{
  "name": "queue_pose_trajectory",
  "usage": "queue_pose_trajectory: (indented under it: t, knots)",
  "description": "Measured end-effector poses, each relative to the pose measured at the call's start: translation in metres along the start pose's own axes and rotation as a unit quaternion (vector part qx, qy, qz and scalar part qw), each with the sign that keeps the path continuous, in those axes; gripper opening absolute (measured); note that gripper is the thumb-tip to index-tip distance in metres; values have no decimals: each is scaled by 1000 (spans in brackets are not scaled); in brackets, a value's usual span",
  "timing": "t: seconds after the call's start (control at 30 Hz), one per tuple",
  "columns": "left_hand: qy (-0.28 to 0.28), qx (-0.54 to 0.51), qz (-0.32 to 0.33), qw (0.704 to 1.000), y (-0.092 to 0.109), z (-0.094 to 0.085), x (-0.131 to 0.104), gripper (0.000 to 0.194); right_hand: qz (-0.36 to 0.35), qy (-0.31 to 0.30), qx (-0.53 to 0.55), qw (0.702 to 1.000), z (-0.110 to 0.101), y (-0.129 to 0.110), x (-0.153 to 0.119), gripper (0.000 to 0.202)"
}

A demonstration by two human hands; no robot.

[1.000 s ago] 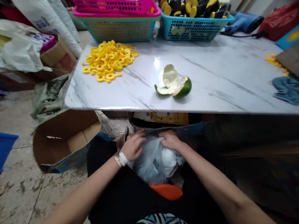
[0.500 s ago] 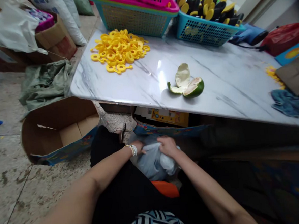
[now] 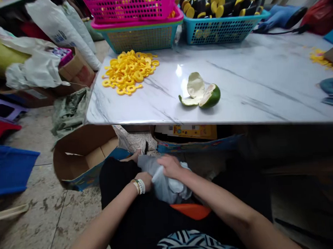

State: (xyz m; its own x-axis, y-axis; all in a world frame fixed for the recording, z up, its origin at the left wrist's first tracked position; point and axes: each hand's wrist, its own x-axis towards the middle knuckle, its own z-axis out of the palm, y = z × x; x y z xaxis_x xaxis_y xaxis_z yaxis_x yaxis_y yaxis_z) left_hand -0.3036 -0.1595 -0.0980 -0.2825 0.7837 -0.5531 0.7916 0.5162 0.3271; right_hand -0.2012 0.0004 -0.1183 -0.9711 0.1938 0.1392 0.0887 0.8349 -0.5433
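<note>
A translucent pale plastic bag (image 3: 164, 186) hangs between my knees, below the table edge. My right hand (image 3: 171, 166) is closed in a fist on the bag's gathered top. Lower and to the left, my left hand (image 3: 144, 180) is closed at the bag's left side, with its fingertips mostly hidden. What the bag contains cannot be made out. On the table above, green citrus peel (image 3: 210, 96) lies opened out, its pale inside showing. A pile of yellow ring-shaped plastic pieces (image 3: 131, 71) rests farther left.
The marble-patterned table (image 3: 251, 81) spans the view. At its back stand a pink basket (image 3: 133, 6) stacked on others and a blue basket (image 3: 214, 29) of black-and-yellow parts. An open cardboard box (image 3: 75, 160) is on the floor at left; another box (image 3: 184, 144) sits under the table.
The view has turned left. My left hand has drawn back toward my lap, and my right hand has shifted left with the bag's top.
</note>
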Motion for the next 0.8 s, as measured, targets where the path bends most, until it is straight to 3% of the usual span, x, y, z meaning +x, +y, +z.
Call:
queue_pose_trajectory:
  t: [0.13,0.27,0.4,0.5,0.57,0.63,0.7,0.8]
  knots:
    - [-28,-10,38,999,45,9,7,28,81,100,-7,992,-47,35,-41,18]
    - [-25,-45,105,993,121,21,22,35,170,194,-20,966,-104,57,-105,15]
    - [-10,-47,172,984,192,31,25,33,269,304,-36,913,-148,50,-182,15]
    - [-3,-46,227,973,219,34,21,30,318,366,-33,874,-164,36,-210,15]
    - [4,-48,244,969,219,32,19,27,329,386,-20,861,-166,31,-204,13]
    - [21,-48,233,971,204,26,18,26,323,389,1,863,-161,28,-180,11]
    - [48,-40,205,977,174,17,15,28,301,390,31,870,-149,24,-146,11]
    - [89,-19,178,980,113,3,2,36,219,358,78,904,-123,5,-86,10]
